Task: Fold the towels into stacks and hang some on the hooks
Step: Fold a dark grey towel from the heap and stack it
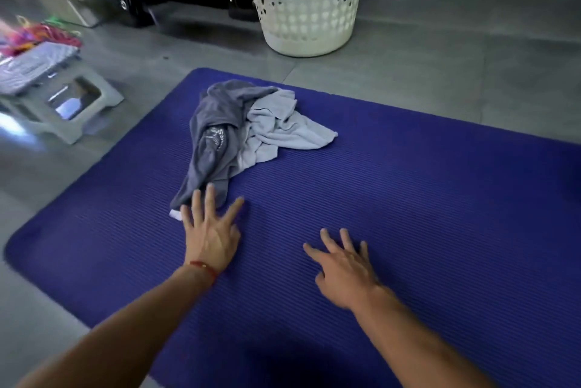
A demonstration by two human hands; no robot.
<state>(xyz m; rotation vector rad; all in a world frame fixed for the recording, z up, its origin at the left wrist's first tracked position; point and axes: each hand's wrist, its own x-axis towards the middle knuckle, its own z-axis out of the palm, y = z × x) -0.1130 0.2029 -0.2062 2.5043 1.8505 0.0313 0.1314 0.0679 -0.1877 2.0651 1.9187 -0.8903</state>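
A crumpled dark grey cloth with a pale print (217, 133) lies on a blue ribbed mat (408, 199), tangled with a light grey towel (283, 126) at its right. My left hand (210, 230) is spread flat over the mat, its fingertips touching the near end of the dark grey cloth. My right hand (342, 265) hovers or rests with fingers spread on bare mat, well to the right of the cloths and holding nothing.
A white perforated laundry basket (305, 1) stands on the tiled floor beyond the mat. At the left a grey step stool (63, 104) carries folded grey cloth (34, 64) and coloured hangers (41, 35). Dark furniture legs stand behind.
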